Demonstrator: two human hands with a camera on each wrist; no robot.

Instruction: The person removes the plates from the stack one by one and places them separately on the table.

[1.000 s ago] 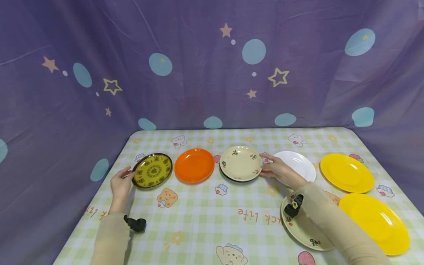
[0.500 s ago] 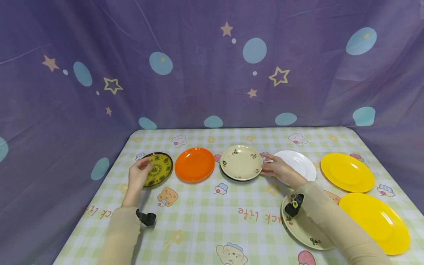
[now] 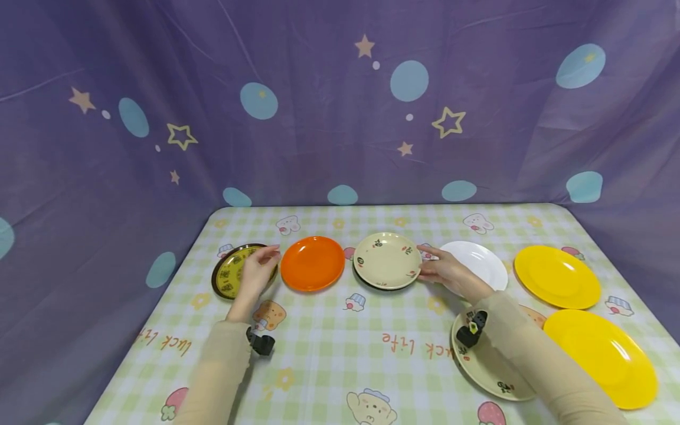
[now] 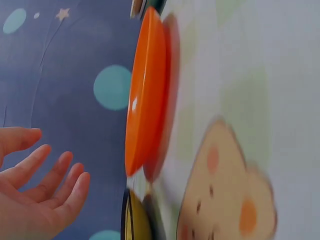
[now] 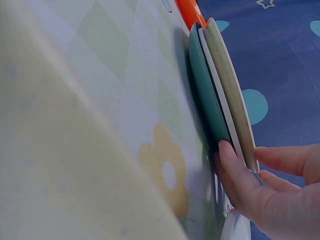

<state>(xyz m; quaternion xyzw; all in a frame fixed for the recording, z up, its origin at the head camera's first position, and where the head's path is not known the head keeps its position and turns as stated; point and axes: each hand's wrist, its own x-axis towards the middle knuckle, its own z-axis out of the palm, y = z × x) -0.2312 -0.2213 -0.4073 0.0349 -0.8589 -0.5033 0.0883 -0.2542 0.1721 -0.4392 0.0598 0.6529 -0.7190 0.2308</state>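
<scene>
My left hand (image 3: 256, 270) hovers over the right part of a brown-rimmed olive plate (image 3: 228, 276) with a dark pattern. In the left wrist view its fingers (image 4: 47, 185) are spread loosely and hold nothing. Just right of it lies an orange plate (image 3: 312, 264). My right hand (image 3: 451, 275) holds the right edge of a small stack of plates. On top is a cream plate (image 3: 388, 260) with floral marks; the right wrist view shows a thin white layer and a teal plate (image 5: 205, 95) beneath. Fingers and thumb touch the stack's edge there.
A white plate (image 3: 480, 264) lies behind the right hand. Two yellow plates (image 3: 556, 277) are at the right side. Another cream floral plate (image 3: 491, 372) is partly hidden under the right forearm. The table (image 3: 329, 366) has a green checked cloth, with a purple curtain (image 3: 319, 147) behind.
My left hand has moved right, from the olive plate's left rim across to its right side, leaving the plate in place. The right hand stays at the stack.
</scene>
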